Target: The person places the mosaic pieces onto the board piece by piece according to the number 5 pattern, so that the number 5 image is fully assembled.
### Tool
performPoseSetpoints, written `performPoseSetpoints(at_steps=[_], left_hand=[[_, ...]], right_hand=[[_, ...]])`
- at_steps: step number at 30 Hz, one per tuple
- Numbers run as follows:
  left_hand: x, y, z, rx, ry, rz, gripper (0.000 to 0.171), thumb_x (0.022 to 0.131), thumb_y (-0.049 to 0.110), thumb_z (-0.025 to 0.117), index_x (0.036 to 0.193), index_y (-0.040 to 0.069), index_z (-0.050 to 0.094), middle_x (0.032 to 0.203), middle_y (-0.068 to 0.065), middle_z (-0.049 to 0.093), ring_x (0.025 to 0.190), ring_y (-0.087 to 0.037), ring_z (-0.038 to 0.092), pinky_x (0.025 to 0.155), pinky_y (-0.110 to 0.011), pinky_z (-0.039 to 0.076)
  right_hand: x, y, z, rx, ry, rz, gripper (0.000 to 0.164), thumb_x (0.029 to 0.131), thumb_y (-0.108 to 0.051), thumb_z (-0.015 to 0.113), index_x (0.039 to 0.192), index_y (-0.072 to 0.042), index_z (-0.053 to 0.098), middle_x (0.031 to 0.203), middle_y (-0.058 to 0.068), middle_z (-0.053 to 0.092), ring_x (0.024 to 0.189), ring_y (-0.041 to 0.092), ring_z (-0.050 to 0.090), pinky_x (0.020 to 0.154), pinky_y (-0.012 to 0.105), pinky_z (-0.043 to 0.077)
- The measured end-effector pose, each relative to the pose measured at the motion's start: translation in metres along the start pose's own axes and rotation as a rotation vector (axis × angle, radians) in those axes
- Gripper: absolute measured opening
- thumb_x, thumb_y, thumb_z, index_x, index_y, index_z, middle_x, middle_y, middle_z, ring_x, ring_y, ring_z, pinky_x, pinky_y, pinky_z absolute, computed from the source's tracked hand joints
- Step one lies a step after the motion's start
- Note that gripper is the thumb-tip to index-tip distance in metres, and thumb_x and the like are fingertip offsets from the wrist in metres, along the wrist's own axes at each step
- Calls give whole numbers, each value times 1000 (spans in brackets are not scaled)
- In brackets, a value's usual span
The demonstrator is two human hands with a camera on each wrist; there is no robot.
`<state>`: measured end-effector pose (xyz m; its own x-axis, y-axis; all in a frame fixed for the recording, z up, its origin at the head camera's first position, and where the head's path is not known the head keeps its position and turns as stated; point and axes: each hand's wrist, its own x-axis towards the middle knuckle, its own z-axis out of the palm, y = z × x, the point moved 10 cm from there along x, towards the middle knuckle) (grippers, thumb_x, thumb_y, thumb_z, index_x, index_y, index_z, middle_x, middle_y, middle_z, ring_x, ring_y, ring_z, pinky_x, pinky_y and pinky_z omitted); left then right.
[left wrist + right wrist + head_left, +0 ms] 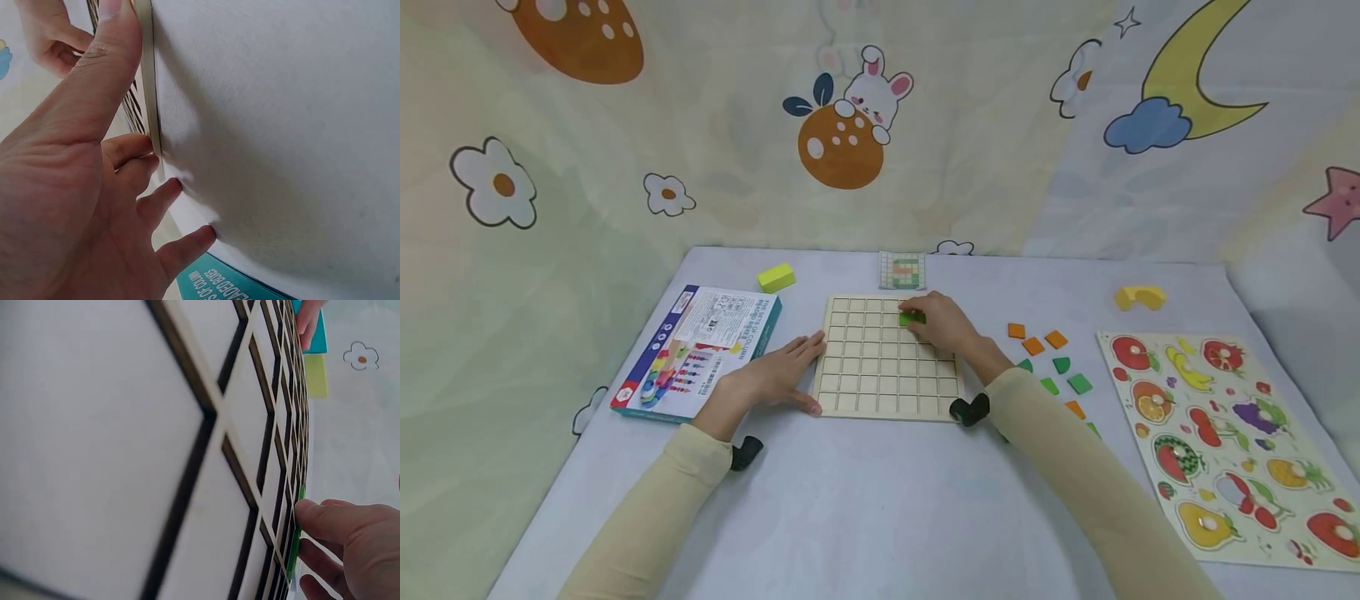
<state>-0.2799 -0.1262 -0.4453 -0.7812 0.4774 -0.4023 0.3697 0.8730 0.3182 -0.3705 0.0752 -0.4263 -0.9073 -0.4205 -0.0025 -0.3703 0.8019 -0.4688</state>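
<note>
A pale wooden grid board [880, 367] lies on the table in the head view. My left hand [778, 371] rests at its left edge, fingers outstretched; in the left wrist view the thumb [100, 69] lies along the board's side and the other fingertips touch board and cloth. My right hand [947, 323] reaches over the board's far right part and pinches a small green tile [912, 318] close over the squares. In the right wrist view, thumb and fingers meet the green tile [294, 553] at the board's edge. The hand partly hides the tile.
Loose orange tiles [1033, 345] and green tiles [1080, 383] lie right of the board. A printed box [700, 350] is at left, a yellow-green block [777, 277] behind it. A pattern card [902, 271], yellow arch block [1140, 297] and fruit puzzle board [1225, 442] surround the work.
</note>
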Motion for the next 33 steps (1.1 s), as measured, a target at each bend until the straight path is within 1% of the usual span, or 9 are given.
performPoseSetpoints(at_steps=[6,10,13,16,20,23,27,30,33], left_hand=[[1,2,2,1,-4,11,108,76,46,76,156,9,13,165,-6,-2,152,-31,4,122,-50,18],[1,3,3,-5,-9,23,109,76,47,75,156,9,12,165,-7,-2,152,-31,4,122,-49,17],[1,4,2,-3,-12,26,109,77,47,75,156,8,11,165,-7,-1,152,-32,5,122,-49,18],[1,3,1,2,-15,21,109,77,48,75,156,8,11,165,-7,-2,152,-32,5,122,-50,18],[0,1,-1,4,-18,8,110,77,48,75,156,9,10,165,-7,-2,152,-32,4,122,-51,17],[-1,-1,-2,3,-16,4,110,77,48,75,156,8,10,165,-8,-2,152,-33,4,122,-52,17],[-2,-1,-3,-4,-10,17,110,77,48,75,156,7,11,165,-10,-1,151,-34,4,122,-53,17],[0,1,-2,-5,-10,26,110,77,48,75,156,6,11,165,-10,-1,151,-35,5,121,-53,17],[1,1,0,3,-14,27,109,77,48,75,156,7,11,165,-10,-1,151,-34,5,121,-53,18]], right_hand=[[-8,5,-7,5,-3,14,42,93,-16,65,134,-12,59,130,7,64,121,28,55,102,43,47],[-23,18,-25,39,38,41,41,93,-16,64,134,-12,59,131,9,63,124,30,54,101,46,48],[-41,33,-46,40,79,41,40,93,-14,64,132,-11,60,127,11,65,120,31,56,100,48,47],[-66,50,-65,40,98,28,39,92,-12,65,131,-7,61,124,13,66,117,31,58,101,50,47],[-103,74,-80,27,59,45,37,91,-12,66,128,-6,63,122,15,67,115,33,59,99,54,48],[-129,88,-83,2,5,61,35,91,-12,66,125,-7,65,121,14,67,113,33,59,97,55,48],[-159,103,-75,-8,-65,66,36,88,-12,69,124,-11,66,123,12,67,114,32,58,97,54,49],[-175,113,-65,-9,-91,75,38,87,-14,71,125,-14,66,125,10,66,116,31,57,97,53,49],[-185,118,-59,-23,-76,74,39,85,-13,72,124,-16,66,125,9,65,116,30,57,96,51,50]])
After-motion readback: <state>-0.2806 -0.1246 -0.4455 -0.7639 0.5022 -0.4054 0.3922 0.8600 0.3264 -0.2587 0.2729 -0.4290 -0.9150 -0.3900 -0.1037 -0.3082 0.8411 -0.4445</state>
